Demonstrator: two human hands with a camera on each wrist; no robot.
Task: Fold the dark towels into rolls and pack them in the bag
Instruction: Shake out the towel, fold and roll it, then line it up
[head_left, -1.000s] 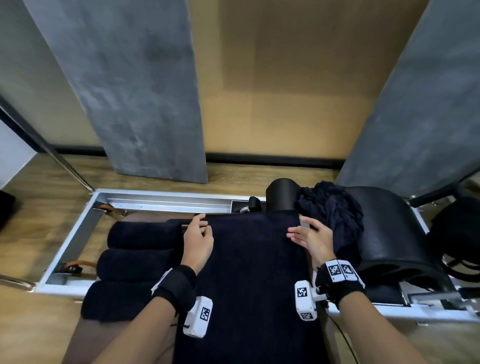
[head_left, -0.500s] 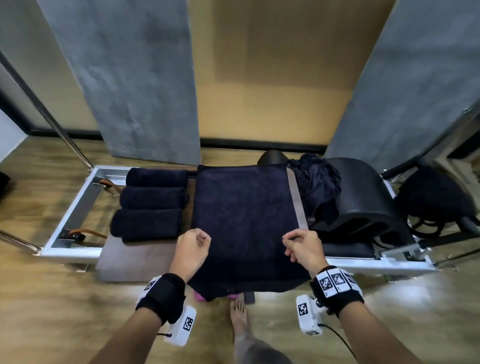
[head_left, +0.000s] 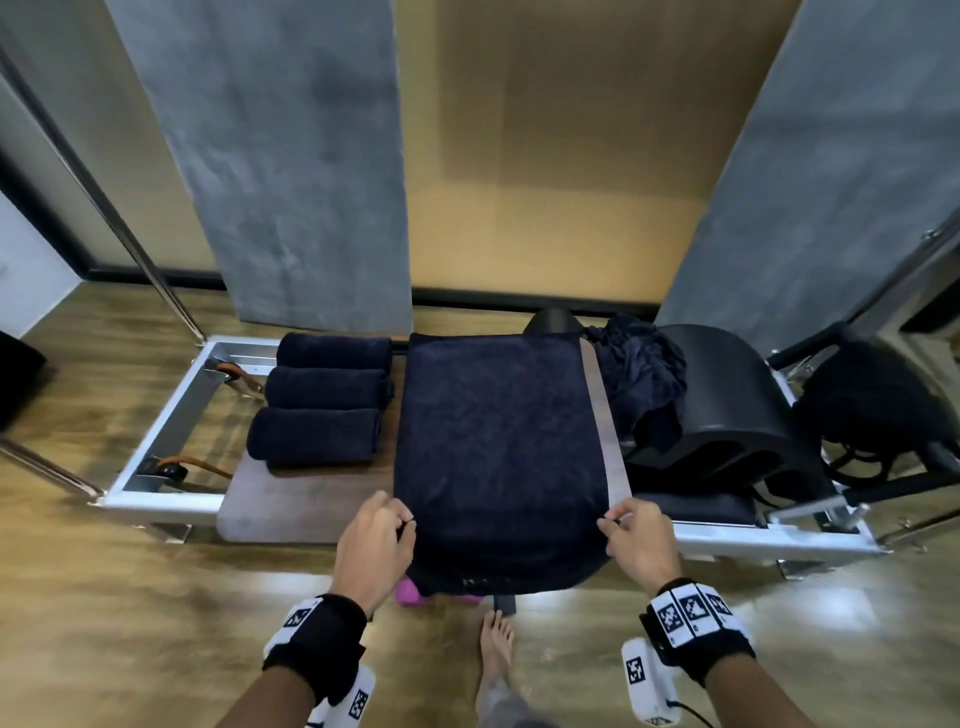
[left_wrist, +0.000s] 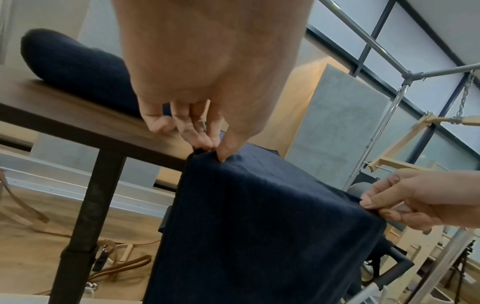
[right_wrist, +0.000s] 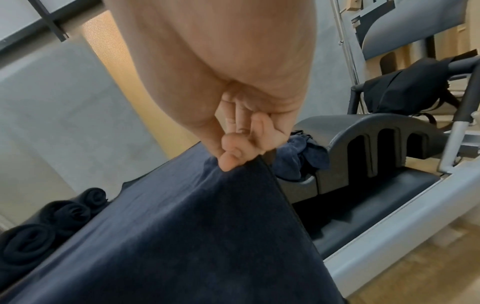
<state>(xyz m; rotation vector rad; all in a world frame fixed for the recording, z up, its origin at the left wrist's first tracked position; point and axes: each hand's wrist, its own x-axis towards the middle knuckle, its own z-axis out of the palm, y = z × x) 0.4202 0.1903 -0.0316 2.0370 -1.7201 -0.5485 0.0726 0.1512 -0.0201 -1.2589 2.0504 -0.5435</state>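
Nearest, at the lower middle of the head view, the left hand (head_left: 375, 545) and the right hand (head_left: 640, 540) each pinch a side edge of the flat towel (head_left: 496, 441) between thumb and fingertips, right at the table (head_left: 270, 512) edge, where its near end hangs over. This one is spread out but not yet rolled. Beyond, in the left middle of the frame, three rolled towels (head_left: 324, 397) lie side by side, done but unpacked. Further right, a crumpled dark towel (head_left: 636, 371) waits on the black arch (head_left: 737, 410). At the far right sits the black bag (head_left: 857, 410); whether it holds anything cannot be told.
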